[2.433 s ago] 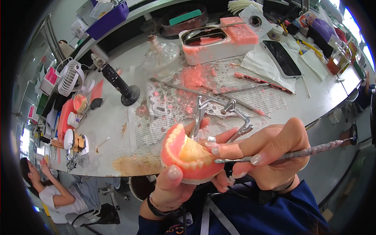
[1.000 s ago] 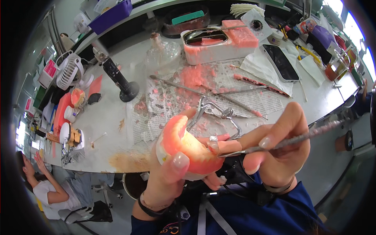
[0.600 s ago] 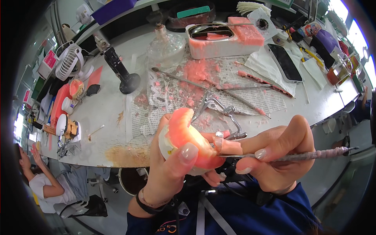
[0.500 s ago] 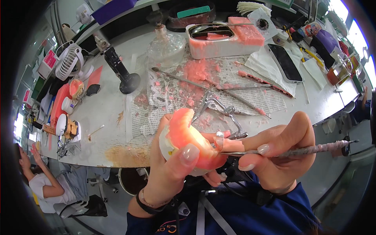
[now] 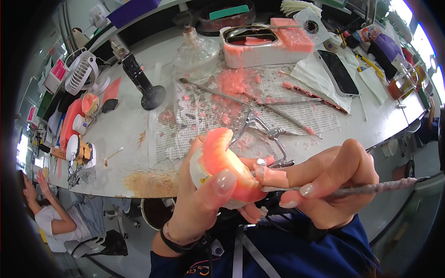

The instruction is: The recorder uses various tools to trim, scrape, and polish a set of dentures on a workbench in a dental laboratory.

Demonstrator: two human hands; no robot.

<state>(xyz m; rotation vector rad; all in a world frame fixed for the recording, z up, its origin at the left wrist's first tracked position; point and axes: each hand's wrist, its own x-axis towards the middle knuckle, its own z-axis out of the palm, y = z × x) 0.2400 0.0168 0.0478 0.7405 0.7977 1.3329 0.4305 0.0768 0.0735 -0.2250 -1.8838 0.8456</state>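
My left hand (image 5: 204, 204) is wrapped round a pale plaster dental cast (image 5: 198, 172) that carries a pink wax denture base (image 5: 222, 155). The thumb presses on the wax. From the right, my right hand (image 5: 336, 178) grips a slim metal wax carver (image 5: 359, 190), its handle crusted with pink wax. The carver's flat tip is at the right lower edge of the pink wax; whether it touches cannot be made out. A pink wrap (image 5: 274, 177) covers the end of one right finger. Just beyond my hands a metal wire frame (image 5: 269, 132) rests on the newspaper.
Wax-spattered newspaper (image 5: 185, 139) bears more metal carvers (image 5: 218, 92). Behind stand a glass spirit burner (image 5: 197, 55) and a white wax-filled box (image 5: 259, 58). A phone (image 5: 338, 74) lies right; a black torch-like stand (image 5: 143, 83) and small fan (image 5: 83, 76) are left. Another person (image 5: 62, 217) sits lower left.
My right hand and the carver have shifted slightly toward me, the carver's far end dipping lower. The cast in my left hand stays almost in place.
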